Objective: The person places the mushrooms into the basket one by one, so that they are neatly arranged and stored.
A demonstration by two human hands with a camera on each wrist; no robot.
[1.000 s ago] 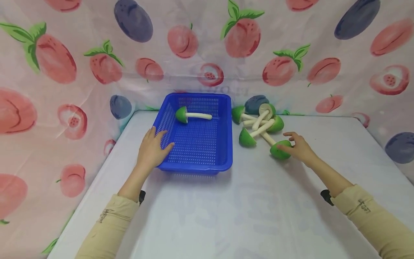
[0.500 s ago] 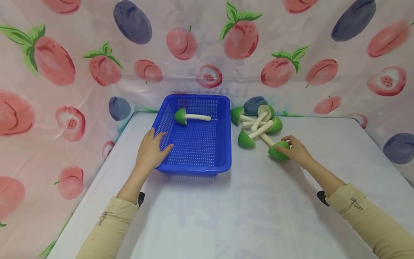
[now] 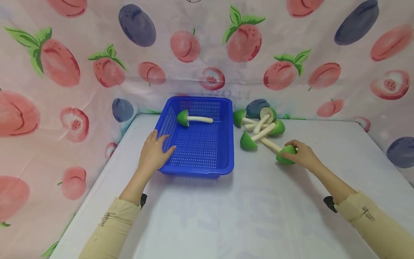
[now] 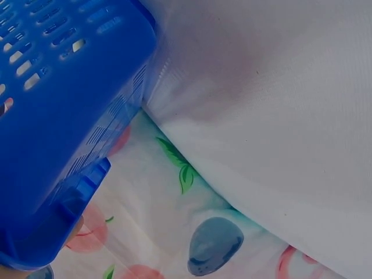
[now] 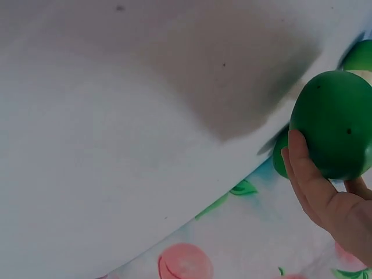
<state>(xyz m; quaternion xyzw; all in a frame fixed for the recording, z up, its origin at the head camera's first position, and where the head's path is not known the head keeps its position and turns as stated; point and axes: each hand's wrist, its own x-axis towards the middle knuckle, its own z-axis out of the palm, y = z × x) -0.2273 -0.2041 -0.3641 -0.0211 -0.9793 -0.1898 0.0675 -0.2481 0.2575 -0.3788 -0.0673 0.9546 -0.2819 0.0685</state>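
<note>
My right hand (image 3: pixel 305 155) pinches the green cap of a toy mushroom (image 3: pixel 286 154) at the front right of a small pile. Its white stem still points back toward the other mushrooms. The right wrist view shows fingers and thumb around this rounded cap (image 5: pixel 332 125). At the left, my left hand (image 3: pixel 152 153) holds the left rim of a blue plastic basket (image 3: pixel 228 144), with thumb and a finger spread over the inner side. A fingertip shows beyond the basket's rim (image 4: pixel 87 180) in the left wrist view. Inside the basket lies one mushroom (image 3: pixel 194 119), cap to the left.
Several more green-capped mushrooms (image 3: pixel 248 141) lie crossed over one another just right of the basket. All stand on a white-covered table (image 3: pixel 226 216). A fruit-printed cloth (image 3: pixel 200 79) hangs right behind the table's back edge and along its left side.
My right hand has closed on the front mushroom's cap and drawn it slightly right, away from the pile. The left hand stays at the basket rim.
</note>
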